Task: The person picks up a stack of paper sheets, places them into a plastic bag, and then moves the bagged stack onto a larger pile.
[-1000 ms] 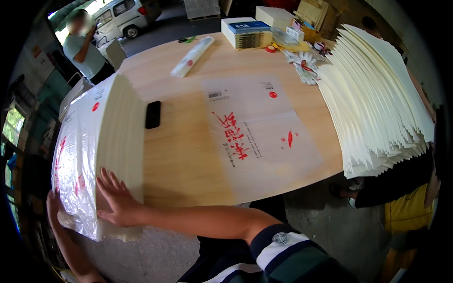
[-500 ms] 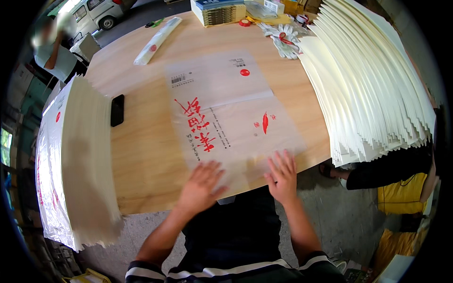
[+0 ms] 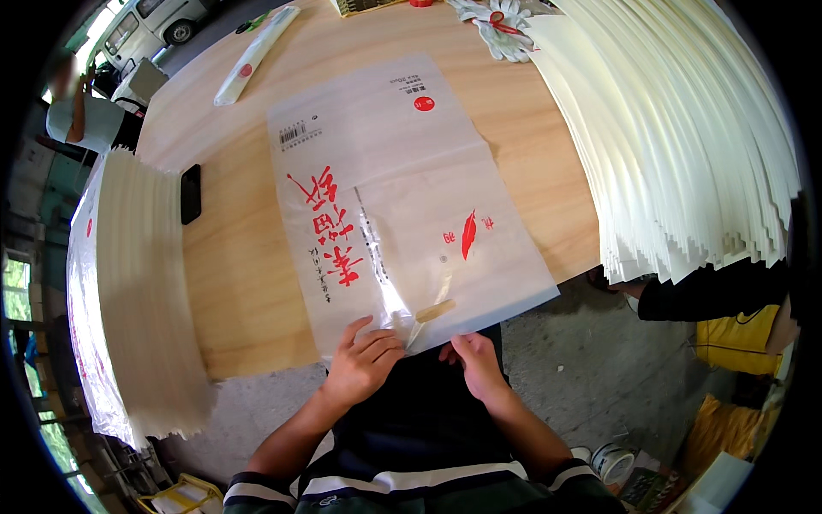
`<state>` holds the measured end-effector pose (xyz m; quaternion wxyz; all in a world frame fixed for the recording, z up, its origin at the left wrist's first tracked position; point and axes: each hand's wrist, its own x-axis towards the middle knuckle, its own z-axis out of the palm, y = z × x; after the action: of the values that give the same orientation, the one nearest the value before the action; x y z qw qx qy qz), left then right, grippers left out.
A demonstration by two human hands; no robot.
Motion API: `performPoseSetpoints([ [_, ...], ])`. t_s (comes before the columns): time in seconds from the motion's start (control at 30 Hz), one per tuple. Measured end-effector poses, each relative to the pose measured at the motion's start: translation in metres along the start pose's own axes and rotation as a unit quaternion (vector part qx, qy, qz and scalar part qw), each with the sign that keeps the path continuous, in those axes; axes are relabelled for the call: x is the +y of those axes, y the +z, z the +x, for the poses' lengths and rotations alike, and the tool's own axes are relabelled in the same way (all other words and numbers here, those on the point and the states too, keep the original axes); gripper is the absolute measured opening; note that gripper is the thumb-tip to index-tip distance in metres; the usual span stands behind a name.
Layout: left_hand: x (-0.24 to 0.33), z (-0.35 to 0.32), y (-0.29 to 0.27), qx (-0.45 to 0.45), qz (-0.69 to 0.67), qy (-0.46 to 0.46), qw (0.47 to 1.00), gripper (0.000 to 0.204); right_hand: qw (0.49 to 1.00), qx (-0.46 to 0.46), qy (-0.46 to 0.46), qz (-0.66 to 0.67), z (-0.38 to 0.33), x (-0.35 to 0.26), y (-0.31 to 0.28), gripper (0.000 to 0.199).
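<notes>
A translucent plastic bag (image 3: 402, 197) with red and black print lies flat on the wooden table, its near edge overhanging the front edge toward me. My left hand (image 3: 366, 364) bends its fingers onto the near edge, left of the middle, gripping the film there. With thumb and bent fingers, my right hand (image 3: 479, 367) pinches the same edge a little further right. Between the hands the film is creased and glossy, and a small fold stands up from it. The fingertips under the film are partly hidden.
A tall stack of white sheets (image 3: 676, 146) fans out on the right. Another stack (image 3: 150, 291), partly wrapped in plastic, stands on the left beside a black phone (image 3: 191, 194). Farther back are a rolled plastic package (image 3: 257, 56) and white gloves (image 3: 497, 30). A person (image 3: 86, 120) stands far left.
Both hands have gone from lying flat near the table's edge to gripping the bag's near edge. The bag has come toward me, and its near part is now creased. The view has shifted.
</notes>
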<state>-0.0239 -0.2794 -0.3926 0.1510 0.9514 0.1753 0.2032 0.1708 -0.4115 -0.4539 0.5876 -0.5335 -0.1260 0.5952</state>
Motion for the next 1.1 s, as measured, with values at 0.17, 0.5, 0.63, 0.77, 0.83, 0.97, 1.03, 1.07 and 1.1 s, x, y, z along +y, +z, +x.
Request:
performPoseSetpoints([
  [0.17, 0.013, 0.015, -0.019, -0.026, -0.017, -0.052, 0.998, 0.026, 1.000, 0.007, 0.014, -0.002, 0.003, -0.008, 0.006, 0.013],
  [0.5, 0.016, 0.043, -0.007, -0.079, -0.344, -0.222, 0.909, 0.024, 0.986, -0.047, -0.161, -0.008, -0.002, -0.034, 0.028, 0.011],
  [0.63, -0.011, 0.037, -0.013, 0.036, -0.543, -0.370, 0.753, 0.019, 0.980, 0.019, -0.195, 0.037, 0.003, -0.022, -0.010, 0.022],
  [0.77, 0.013, 0.058, -0.037, -0.038, -0.391, -0.234, 0.889, 0.025, 0.974, 0.062, -0.211, 0.045, 0.009, -0.037, 0.009, 0.023],
  [0.83, 0.028, 0.064, -0.024, -0.027, -0.366, -0.216, 0.905, 0.027, 0.970, 0.039, -0.241, 0.021, 0.017, -0.024, 0.004, 0.028],
  [0.97, 0.019, 0.058, -0.014, -0.026, -0.396, -0.268, 0.878, 0.027, 0.974, 0.037, -0.218, 0.056, 0.004, -0.060, 0.046, 0.033],
  [1.03, 0.004, 0.049, -0.009, -0.024, -0.418, -0.278, 0.864, 0.019, 0.981, 0.029, -0.190, 0.040, 0.002, -0.063, 0.042, 0.029],
  [1.07, -0.006, 0.043, -0.006, 0.017, -0.469, -0.285, 0.836, 0.015, 0.984, 0.023, -0.175, 0.019, 0.004, -0.056, 0.025, 0.027],
  [1.1, -0.016, 0.038, -0.003, 0.057, -0.518, -0.290, 0.803, 0.011, 0.987, 0.018, -0.160, -0.001, 0.008, -0.048, 0.007, 0.026],
])
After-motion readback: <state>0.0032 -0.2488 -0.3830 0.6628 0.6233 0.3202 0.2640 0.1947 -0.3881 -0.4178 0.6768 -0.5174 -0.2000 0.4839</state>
